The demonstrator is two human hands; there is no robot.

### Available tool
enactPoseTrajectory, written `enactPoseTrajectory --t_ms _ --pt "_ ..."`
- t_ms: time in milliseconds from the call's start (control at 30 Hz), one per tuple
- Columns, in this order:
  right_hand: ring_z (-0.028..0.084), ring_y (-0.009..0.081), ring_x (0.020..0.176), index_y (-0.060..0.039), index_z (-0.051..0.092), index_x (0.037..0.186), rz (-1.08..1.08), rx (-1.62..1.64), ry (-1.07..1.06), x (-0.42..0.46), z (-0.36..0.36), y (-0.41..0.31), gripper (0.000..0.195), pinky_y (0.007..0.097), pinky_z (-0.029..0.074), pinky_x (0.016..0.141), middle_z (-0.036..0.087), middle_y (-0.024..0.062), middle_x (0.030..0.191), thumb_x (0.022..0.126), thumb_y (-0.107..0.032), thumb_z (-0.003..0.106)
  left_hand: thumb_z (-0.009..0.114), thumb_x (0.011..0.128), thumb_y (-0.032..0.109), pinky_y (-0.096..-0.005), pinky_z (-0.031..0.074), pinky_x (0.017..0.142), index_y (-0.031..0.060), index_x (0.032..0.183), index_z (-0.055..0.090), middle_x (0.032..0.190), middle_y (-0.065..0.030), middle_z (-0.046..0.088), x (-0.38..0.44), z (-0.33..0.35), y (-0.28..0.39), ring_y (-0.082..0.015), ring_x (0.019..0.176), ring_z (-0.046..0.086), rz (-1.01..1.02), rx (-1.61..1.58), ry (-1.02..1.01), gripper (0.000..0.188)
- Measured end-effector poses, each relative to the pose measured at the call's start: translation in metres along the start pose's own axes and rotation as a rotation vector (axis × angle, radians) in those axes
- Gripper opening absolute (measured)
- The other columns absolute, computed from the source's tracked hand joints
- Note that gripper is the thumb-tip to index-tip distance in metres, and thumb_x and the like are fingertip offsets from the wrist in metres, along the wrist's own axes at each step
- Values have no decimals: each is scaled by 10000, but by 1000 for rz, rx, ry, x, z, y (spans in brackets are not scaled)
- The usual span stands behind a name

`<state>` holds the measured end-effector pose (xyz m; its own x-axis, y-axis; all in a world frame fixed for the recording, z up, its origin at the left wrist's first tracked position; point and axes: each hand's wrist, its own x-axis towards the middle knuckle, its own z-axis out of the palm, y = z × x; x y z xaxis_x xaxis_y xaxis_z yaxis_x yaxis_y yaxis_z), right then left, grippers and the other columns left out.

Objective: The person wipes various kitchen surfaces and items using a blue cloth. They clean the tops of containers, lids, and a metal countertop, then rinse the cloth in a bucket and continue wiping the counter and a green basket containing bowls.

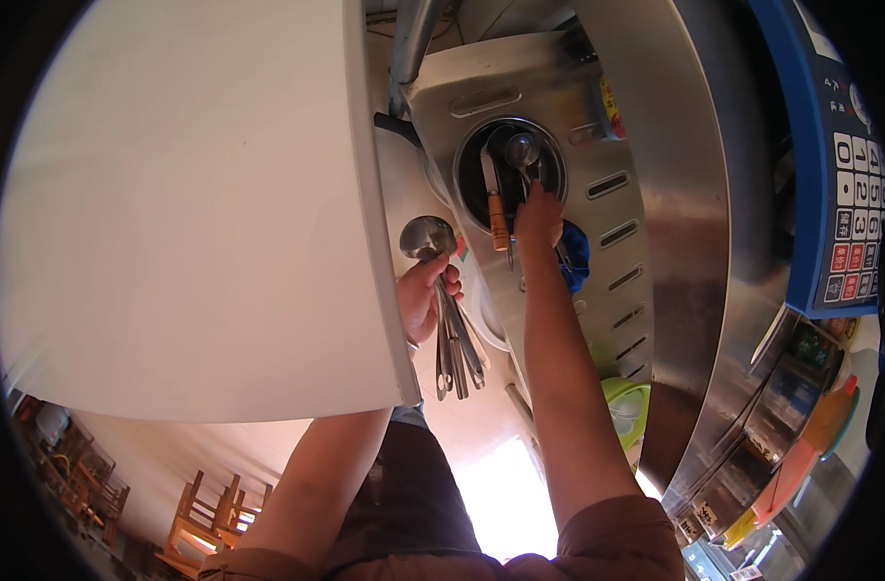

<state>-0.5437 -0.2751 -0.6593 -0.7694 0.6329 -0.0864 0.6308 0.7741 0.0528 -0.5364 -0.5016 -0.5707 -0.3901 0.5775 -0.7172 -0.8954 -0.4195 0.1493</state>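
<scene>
My left hand (419,299) grips a bundle of metal ladles (428,238). One shiny bowl faces up and several slotted or plain handles fan out below my fingers. On a slotted steel shelf (515,80), my right hand (539,221) reaches over a round metal pot (460,181). Its fingers pinch the handle of a small ladle (522,149) whose bowl lies within the pot. Beside it a knife with a wooden handle (497,218) rests across the pot's rim. A blue cloth or bag (579,265) shows partly behind my right wrist.
A large white panel (195,218) fills the left side. Above the shelf runs a steel counter edge (686,181), with a blue keypad scale (813,218) on the right. A green basket (627,407), lidded metal containers (762,436) and wooden chairs (202,519) stand nearer me.
</scene>
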Motion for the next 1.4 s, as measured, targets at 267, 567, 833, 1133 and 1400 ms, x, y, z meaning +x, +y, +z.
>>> enactPoseTrajectory --t_ms 267,567,833,1133,1400 --pt "562 364 995 -85 522 1211 -6 353 -228 -4 -42 -25 370 442 466 832 553 183 1116 862 -206 520 474 935 212 -304 433 679 19 1157 522 718 -5 509 -4 -8 0 -126 665 480 -9 23 27 298" --pt "578 359 1002 -46 524 1195 20 420 -270 0 -22 -14 363 449 450 863 605 206 1068 854 -171 508 484 929 204 -306 444 665 21 1132 531 725 -9 514 0 -5 -1 -130 663 489 12 26 2 278" --pt "523 95 629 -46 521 1211 92 1412 -652 -84 -110 -14 302 234 451 594 550 19 713 949 -176 450 521 923 227 -287 478 688 36 1114 543 822 -40 592 5 -8 4 -143 742 570 5 15 -12 271" --pt "584 245 826 -84 547 1173 -258 817 -326 -162 -138 -53 302 339 482 707 566 110 935 874 -128 551 542 925 249 -293 515 710 38 1088 564 875 -83 643 -5 3 -10 -159 773 619 6 5 -28 267" --pt "576 343 977 -73 560 1123 -39 636 -228 -78 -122 -27 282 399 463 816 582 163 1066 856 -162 576 638 861 241 -285 465 558 47 1028 604 622 35 448 9 -9 -8 -98 540 473 77 187 176 259"
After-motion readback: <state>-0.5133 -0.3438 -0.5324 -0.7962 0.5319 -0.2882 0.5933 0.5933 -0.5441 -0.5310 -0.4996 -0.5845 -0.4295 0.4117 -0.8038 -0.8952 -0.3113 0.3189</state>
